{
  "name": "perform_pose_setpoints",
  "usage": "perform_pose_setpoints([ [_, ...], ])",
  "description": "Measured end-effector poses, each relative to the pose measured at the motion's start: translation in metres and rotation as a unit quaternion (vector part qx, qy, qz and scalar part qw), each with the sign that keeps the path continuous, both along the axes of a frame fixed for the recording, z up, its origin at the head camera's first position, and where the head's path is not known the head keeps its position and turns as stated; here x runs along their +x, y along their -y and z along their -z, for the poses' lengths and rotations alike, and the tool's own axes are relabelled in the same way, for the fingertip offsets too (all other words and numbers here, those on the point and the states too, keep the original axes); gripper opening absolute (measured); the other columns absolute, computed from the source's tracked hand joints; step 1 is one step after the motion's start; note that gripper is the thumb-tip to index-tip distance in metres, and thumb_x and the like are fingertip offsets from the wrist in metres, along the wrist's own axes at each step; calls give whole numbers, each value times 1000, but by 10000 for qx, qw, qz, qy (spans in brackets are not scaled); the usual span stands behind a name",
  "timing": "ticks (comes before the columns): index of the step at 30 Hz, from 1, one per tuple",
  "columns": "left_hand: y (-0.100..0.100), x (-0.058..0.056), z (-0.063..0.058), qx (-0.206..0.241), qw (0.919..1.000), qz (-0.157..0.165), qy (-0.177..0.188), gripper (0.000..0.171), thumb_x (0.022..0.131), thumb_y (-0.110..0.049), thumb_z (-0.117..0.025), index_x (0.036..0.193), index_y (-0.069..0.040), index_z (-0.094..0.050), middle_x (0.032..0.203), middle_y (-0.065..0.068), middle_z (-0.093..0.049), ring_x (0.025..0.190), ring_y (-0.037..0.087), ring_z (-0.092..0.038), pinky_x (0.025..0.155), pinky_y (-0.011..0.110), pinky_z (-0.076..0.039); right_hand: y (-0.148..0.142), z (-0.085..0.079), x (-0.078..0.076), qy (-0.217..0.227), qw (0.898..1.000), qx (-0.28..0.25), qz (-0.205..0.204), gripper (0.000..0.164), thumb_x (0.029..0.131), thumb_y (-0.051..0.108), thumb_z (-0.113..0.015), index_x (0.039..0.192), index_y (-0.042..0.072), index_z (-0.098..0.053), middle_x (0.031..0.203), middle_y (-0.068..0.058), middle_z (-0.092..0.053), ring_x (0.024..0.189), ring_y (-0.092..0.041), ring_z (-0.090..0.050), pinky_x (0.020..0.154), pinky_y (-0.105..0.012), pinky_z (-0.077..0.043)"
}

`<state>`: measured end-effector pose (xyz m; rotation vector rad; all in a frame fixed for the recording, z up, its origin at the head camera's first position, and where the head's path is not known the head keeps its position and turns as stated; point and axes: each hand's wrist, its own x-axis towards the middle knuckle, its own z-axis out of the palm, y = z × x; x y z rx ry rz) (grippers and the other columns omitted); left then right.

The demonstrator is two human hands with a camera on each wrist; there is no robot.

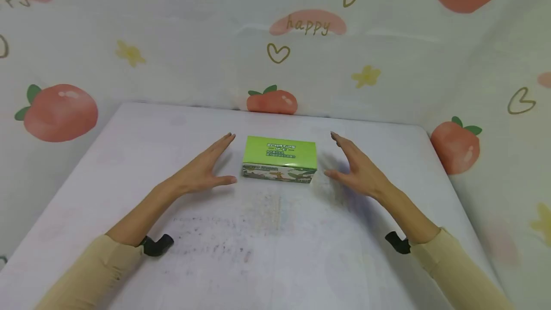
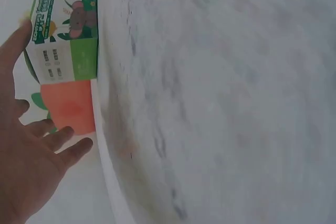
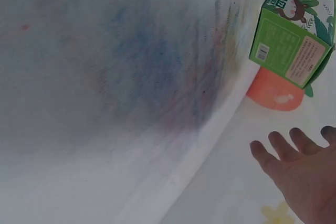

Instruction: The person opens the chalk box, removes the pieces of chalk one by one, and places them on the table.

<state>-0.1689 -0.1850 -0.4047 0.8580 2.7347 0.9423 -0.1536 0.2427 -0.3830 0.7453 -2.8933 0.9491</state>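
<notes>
A small carton with a bright green lid (image 1: 281, 152) and animal pictures on its white front sits on the white table, lid closed. My left hand (image 1: 204, 169) hovers just left of it, fingers stretched forward and thumb apart. On the other side my right hand (image 1: 359, 169) mirrors this, palm toward the carton. Both hands hold nothing, and a gap shows between each one and the carton. The left wrist view has the carton (image 2: 63, 24) beyond the spread left fingers; in the right wrist view its green end with a barcode (image 3: 286, 48) faces the right hand (image 3: 302, 169).
The white tabletop (image 1: 275, 257) carries faint smudges and colour stains in front of the carton. Behind and at both sides hangs a white cloth (image 1: 206, 51) printed with peaches, hearts and stars. Dark wrist mounts (image 1: 158, 245) stick out at the beige sleeves (image 1: 92, 271).
</notes>
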Motion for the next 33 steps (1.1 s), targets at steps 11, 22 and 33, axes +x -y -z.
perform_pose_setpoints([
  [11, -15, -9, 2, 609, 9969, 64, 490, 110, 81, -31, -84, 161, -15, -10, 164, 9, -17, 148, 28, -24, 112, 46, -33, 19, -4, -14, 305, 9972, -620, -275, 88, 90, 38, -73, 159, 26, -21, 156, -6, -38, 138, -29, -39, 109, -49, -33],
  [22, -24, -24, 4, 1178, 9886, 407, 850, 105, 81, -22, -84, 160, -10, -16, 164, 10, -20, 146, 31, -30, 111, 42, -36, 37, -3, -21, 702, 9938, -762, -403, 88, 87, 36, -76, 158, 21, -27, 153, -8, -42, 136, -27, -43, 109, -49, -35],
  [33, -24, -31, 1, 1387, 9822, 389, 1202, 97, 83, -20, -82, 158, -5, -22, 159, 13, -32, 142, 29, -37, 111, 42, -35, 50, -1, -30, 927, 9912, -700, -635, 88, 84, 33, -80, 155, 11, -33, 152, -9, -43, 133, -22, -44, 109, -48, -36],
])
